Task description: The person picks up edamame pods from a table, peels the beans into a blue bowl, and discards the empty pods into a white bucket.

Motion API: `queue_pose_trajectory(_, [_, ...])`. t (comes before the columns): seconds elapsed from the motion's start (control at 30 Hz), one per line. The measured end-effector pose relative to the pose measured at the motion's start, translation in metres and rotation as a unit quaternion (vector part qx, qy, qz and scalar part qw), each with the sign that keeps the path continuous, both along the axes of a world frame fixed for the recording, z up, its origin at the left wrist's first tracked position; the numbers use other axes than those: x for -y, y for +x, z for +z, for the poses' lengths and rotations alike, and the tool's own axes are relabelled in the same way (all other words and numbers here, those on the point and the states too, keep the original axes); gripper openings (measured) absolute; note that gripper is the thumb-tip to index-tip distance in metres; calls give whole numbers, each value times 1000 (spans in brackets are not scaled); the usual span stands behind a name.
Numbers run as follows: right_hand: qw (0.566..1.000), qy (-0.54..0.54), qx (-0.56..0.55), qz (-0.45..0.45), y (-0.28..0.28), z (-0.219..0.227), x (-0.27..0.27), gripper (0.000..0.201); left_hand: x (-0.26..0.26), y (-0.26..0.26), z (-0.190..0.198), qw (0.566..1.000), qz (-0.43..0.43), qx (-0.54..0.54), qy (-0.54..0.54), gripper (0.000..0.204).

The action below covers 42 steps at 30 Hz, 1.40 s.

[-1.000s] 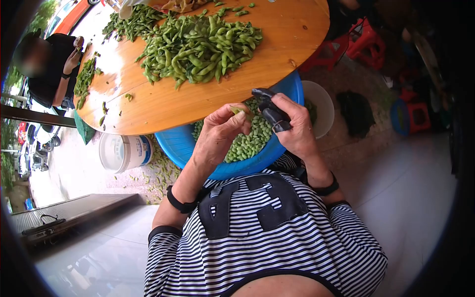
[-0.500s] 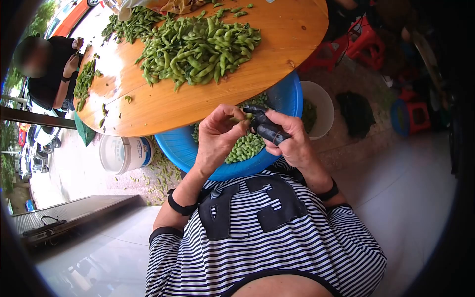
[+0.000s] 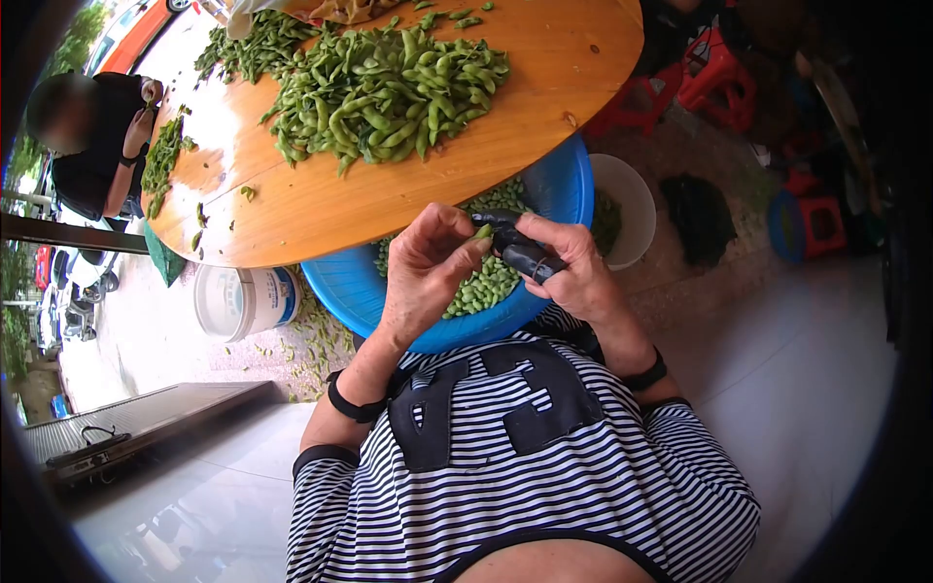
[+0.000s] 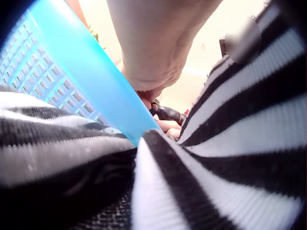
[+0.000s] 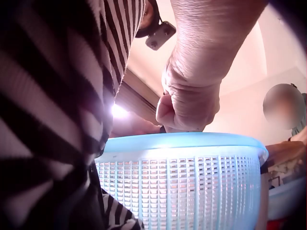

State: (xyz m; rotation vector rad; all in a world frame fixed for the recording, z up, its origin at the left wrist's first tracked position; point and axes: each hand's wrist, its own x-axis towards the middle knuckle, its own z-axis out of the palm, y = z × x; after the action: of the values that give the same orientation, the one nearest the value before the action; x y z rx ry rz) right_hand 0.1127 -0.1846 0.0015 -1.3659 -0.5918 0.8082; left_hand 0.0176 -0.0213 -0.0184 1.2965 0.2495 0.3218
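In the head view my left hand pinches a green edamame pod between thumb and forefinger. My right hand meets it from the other side, its curled fingers at the pod's end. Black covers wrap some of the right fingers. Both hands are over a blue plastic basket holding many shelled green beans. The right wrist view shows the right hand just above the basket's rim, its fingertips hidden. In the left wrist view the forearm hides most of the left hand.
A wooden table overhangs the basket and bears a large pile of edamame pods. A white bucket stands left, a pale tub right. Red stools are further right. Another person sits across the table.
The two hands have come together at the pod. My right hand has moved down and left; the left has shifted slightly. Since half a second ago they have barely moved.
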Motion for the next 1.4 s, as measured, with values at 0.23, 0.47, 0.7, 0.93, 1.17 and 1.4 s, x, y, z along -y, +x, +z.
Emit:
queue_pose_trajectory(0.23, [921,178,-321,131,18,-38,6,43,-8,4,-4,915,-158,15,-370,8])
queue_pose_trajectory(0.47, [1000,-5,-2,26,4,-13,-2,27,-5,2,-6,998,-48,-32,-32,9])
queue_pose_trajectory(0.7, [984,-24,176,-3,0,-5,-5,29,-9,-3,1,982,-9,-115,152,10])
queue_pose_trajectory(0.93, [982,-9,186,4,3,-12,-5,31,-14,0,0,994,-69,-71,-56,8])
queue_pose_trajectory(1.17, [932,-12,356,-60,-12,-5,-14,34,-6,1,-8,996,-51,1,-75,16])
queue_pose_trajectory(1.4, [975,-8,210,-68,2,-7,-7,29,-7,-5,-2,993,-101,-17,-63,46])
